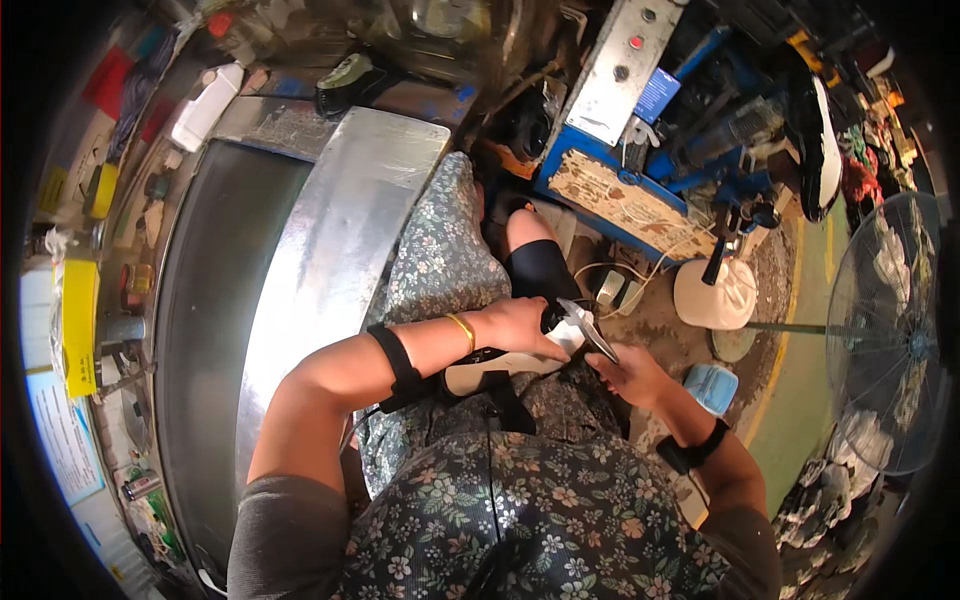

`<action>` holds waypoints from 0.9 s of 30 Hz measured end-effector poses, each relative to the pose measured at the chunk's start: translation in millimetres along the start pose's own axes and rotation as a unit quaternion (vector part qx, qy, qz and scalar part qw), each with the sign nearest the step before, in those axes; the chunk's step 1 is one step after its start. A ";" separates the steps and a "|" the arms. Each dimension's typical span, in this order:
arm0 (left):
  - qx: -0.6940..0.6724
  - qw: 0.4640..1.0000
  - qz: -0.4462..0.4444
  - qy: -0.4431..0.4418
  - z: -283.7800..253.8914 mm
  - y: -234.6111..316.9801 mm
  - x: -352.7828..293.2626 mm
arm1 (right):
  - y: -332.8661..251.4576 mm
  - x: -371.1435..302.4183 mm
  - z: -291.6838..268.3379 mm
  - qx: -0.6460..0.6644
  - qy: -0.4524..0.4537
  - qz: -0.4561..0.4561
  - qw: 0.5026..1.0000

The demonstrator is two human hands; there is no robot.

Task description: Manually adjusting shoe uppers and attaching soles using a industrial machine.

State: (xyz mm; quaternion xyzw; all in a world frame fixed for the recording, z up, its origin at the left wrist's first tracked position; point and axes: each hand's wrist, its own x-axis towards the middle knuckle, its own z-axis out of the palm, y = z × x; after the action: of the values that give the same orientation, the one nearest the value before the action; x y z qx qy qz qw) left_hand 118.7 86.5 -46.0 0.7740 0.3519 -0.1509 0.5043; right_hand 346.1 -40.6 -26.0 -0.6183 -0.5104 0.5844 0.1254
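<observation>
On my lap lies a shoe [505, 368], its pale sole facing up and its dark upper partly hidden under my left hand [523, 328]. That hand is closed on the shoe near its right end, where a white part shows. In my right hand [630, 374] is a shiny metal hand tool [597, 340], its far end close to the white part of the shoe. Whether it is scissors or pincers I cannot make out. My lap is covered by a dark floral apron [520, 490].
To the left stands a dark belt [225, 270] edged by a bright metal sheet [330, 220]. A blue machine [620, 190] is ahead right. Near it are a cream plastic jug [715, 293] and a caged fan [890, 340]. Another shoe [350, 82] sits beyond the sheet.
</observation>
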 end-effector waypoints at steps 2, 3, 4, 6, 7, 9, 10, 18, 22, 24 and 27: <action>-0.003 1.000 -0.013 -0.012 -1.8 -3.4 -1.5 | -9.0 -3.1 -7.7 -0.154 0.066 -0.145 0.975; -0.016 0.999 -0.008 -0.029 -4.7 -5.3 -1.8 | -18.6 -1.7 -7.6 -0.091 0.043 -0.112 0.989; -0.025 1.000 0.000 -0.013 -4.8 -6.7 -5.0 | -30.8 -1.6 -7.7 -0.086 0.079 -0.138 0.984; -0.039 0.999 0.009 -0.014 -4.8 -8.8 -12.6 | -65.5 17.9 -15.0 -0.207 0.047 -0.146 0.966; -0.037 0.999 0.027 -0.002 -2.8 -8.7 -18.0 | -84.8 28.5 -17.3 -0.276 0.058 -0.140 0.949; -0.019 0.999 0.049 0.002 1.3 -7.7 -30.7 | -122.7 66.1 -1.7 -0.220 0.109 -0.371 0.896; -0.014 0.999 0.053 0.000 2.9 -6.7 -36.6 | -140.7 90.3 12.1 -0.260 0.093 -0.378 0.884; 0.056 0.994 0.076 0.061 9.8 -14.7 -93.2 | -218.7 248.4 162.9 -0.479 -0.078 -0.490 0.724; -0.045 0.985 0.124 0.112 19.2 -64.3 -172.6 | -167.4 201.1 94.5 -0.209 -0.186 -0.506 0.816; -0.141 0.952 0.222 0.158 27.6 -89.0 -209.8 | -126.3 160.4 51.3 -0.209 -0.218 -0.381 0.874; -0.100 0.938 0.210 0.256 43.5 -94.9 -214.0 | -69.6 124.9 27.5 -0.211 -0.170 -0.113 0.956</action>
State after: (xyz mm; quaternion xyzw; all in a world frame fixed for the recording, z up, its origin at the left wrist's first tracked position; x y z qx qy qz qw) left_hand -93.4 -12.9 -3.4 0.7882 0.3120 0.1977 0.4923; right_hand 263.5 75.6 -55.8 -0.4605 -0.7025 0.5418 -0.0313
